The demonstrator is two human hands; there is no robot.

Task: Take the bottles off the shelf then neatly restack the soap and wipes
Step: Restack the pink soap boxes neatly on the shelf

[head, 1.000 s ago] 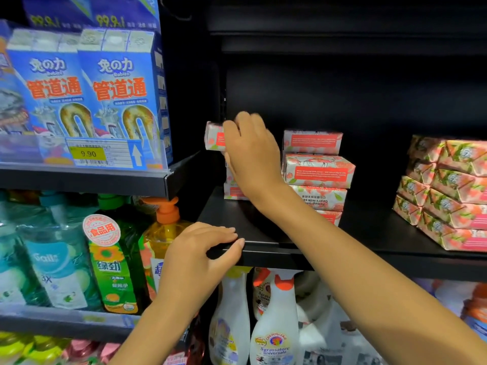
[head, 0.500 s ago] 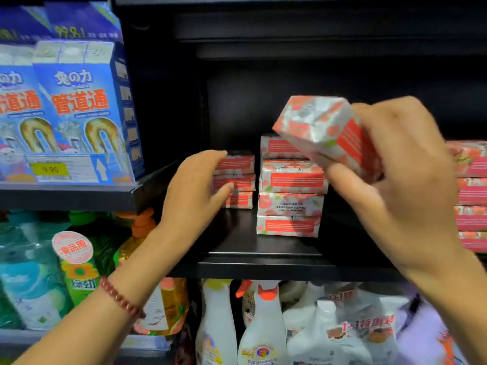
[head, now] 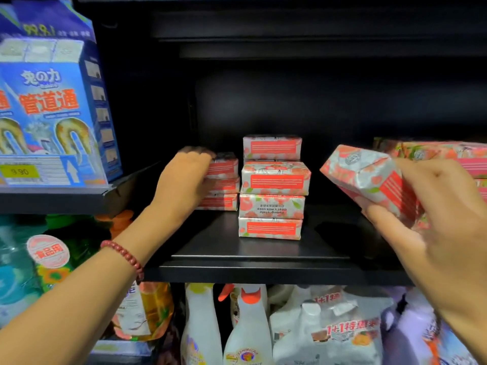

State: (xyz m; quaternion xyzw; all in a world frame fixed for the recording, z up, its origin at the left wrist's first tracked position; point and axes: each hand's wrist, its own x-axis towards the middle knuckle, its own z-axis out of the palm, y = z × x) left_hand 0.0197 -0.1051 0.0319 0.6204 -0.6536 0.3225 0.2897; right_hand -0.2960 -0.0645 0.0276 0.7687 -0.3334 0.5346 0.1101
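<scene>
Gripping one soap bar [head: 369, 177], the right hand [head: 434, 233] has its fingers and thumb curled round the bar's right end. The bar is in the air over the right part of the shelf [head: 250, 267], just left of the right stack [head: 448, 154]. It is tilted, its long axis running from upper left to lower right and its red label toward the camera. The left hand [head: 184, 180], with a bead bracelet [head: 123, 256] at the wrist, has bent fingers round the left end of the left stack [head: 224, 185] of three bars. The middle stack [head: 272, 185] of four bars stands free, long axes left to right. Half a second earlier the held bar was higher, above the middle stack, and the left hand's fingers lay straighter against the left stack's front.
</scene>
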